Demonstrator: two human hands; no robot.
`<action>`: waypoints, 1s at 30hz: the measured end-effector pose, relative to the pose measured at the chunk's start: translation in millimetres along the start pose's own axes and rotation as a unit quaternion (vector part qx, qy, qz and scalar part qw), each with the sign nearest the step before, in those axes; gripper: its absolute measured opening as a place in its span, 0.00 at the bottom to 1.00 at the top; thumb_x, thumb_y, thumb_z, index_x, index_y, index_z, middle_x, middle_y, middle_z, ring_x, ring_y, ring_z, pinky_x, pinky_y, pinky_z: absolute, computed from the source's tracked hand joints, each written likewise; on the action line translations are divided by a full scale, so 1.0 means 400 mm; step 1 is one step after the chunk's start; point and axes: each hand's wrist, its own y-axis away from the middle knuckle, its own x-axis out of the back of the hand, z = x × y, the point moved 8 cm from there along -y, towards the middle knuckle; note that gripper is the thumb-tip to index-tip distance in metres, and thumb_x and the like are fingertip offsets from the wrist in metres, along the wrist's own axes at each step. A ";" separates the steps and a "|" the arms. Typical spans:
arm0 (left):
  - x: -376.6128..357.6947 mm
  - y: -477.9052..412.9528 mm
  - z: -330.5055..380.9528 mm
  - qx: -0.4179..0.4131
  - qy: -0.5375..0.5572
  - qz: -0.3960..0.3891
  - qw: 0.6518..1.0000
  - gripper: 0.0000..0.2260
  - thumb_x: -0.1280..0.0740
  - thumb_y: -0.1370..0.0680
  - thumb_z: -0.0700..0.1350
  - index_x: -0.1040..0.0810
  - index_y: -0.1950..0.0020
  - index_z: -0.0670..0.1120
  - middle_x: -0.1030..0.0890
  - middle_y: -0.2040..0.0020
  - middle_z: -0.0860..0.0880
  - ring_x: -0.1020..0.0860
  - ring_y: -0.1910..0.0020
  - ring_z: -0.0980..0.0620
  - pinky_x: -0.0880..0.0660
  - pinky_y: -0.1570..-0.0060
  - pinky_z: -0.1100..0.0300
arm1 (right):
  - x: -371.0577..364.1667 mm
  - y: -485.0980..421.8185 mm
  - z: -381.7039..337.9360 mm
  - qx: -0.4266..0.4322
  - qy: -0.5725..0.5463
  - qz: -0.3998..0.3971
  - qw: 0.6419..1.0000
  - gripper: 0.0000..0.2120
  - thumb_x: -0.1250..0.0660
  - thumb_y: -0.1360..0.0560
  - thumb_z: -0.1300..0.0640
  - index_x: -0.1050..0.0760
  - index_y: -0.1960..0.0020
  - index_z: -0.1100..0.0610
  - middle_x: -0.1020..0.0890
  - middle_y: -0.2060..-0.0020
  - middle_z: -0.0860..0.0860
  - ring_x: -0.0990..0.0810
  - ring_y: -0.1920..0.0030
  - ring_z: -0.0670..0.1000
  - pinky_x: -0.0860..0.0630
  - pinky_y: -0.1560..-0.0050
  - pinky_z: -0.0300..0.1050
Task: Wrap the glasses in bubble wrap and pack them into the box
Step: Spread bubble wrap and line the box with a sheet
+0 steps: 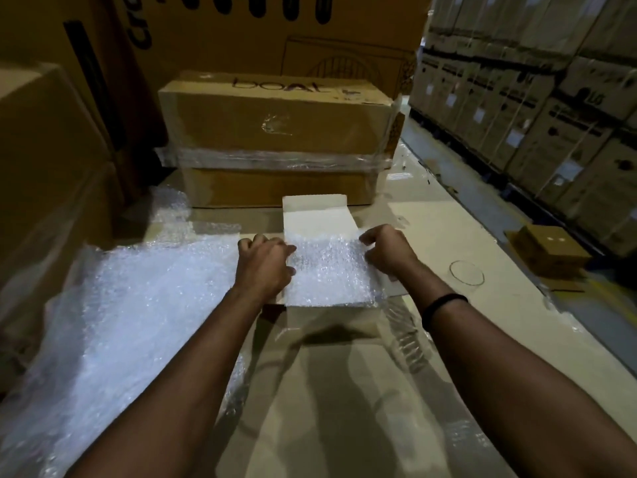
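While both hands hold the bubble wrap at the mouth of the white box, no glasses show; presumably they're inside the padding, can't confirm. Grip: left hand curls over the wrap's left edge at the box's left wall, right hand pinches its far right corner. Likely tucking it flush so the lid flap, upright at the box's far side, can close. Spare wrap sheet lies left of the box, taped carton behind it.
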 end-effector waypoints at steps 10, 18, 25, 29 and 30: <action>-0.028 -0.045 0.012 -0.024 -0.080 -0.043 0.996 0.20 0.37 0.23 0.61 0.25 0.33 0.57 0.28 0.33 0.50 0.34 0.34 0.47 0.40 0.37 0.48 | -0.036 -0.042 -0.054 0.120 0.291 -0.014 0.949 0.21 0.30 0.26 0.46 0.25 0.37 0.53 0.21 0.41 0.56 0.24 0.42 0.58 0.25 0.46 0.51; -0.101 -0.036 0.063 -0.101 -0.183 -0.198 0.958 0.26 0.33 0.27 0.65 0.24 0.34 0.54 0.31 0.27 0.48 0.43 0.25 0.44 0.56 0.29 0.37 | -0.166 -0.039 -0.073 0.210 0.435 -0.240 0.842 0.41 0.24 0.36 0.39 0.34 0.29 0.51 0.28 0.32 0.52 0.28 0.34 0.55 0.31 0.36 0.53; -0.130 -0.050 0.097 -0.093 -0.206 -0.223 0.948 0.26 0.34 0.27 0.65 0.22 0.36 0.50 0.28 0.29 0.44 0.42 0.25 0.41 0.59 0.29 0.36 | -0.233 -0.064 -0.046 0.233 0.459 -0.225 0.828 0.34 0.22 0.37 0.44 0.28 0.36 0.53 0.24 0.38 0.53 0.26 0.37 0.55 0.35 0.34 0.53; -0.117 -0.066 0.089 -0.084 -0.208 -0.216 0.950 0.26 0.36 0.26 0.66 0.24 0.34 0.53 0.30 0.27 0.45 0.42 0.25 0.42 0.59 0.29 0.35 | -0.231 -0.072 -0.071 0.234 0.404 -0.244 0.850 0.41 0.31 0.30 0.36 0.42 0.24 0.49 0.34 0.27 0.53 0.32 0.30 0.59 0.34 0.32 0.57; -0.130 -0.061 0.087 -0.075 -0.218 -0.225 0.947 0.26 0.37 0.26 0.66 0.23 0.34 0.52 0.31 0.27 0.44 0.44 0.24 0.41 0.60 0.29 0.35 | -0.248 -0.067 -0.067 0.234 0.402 -0.249 0.849 0.41 0.33 0.30 0.34 0.44 0.23 0.47 0.35 0.26 0.53 0.33 0.30 0.59 0.36 0.31 0.58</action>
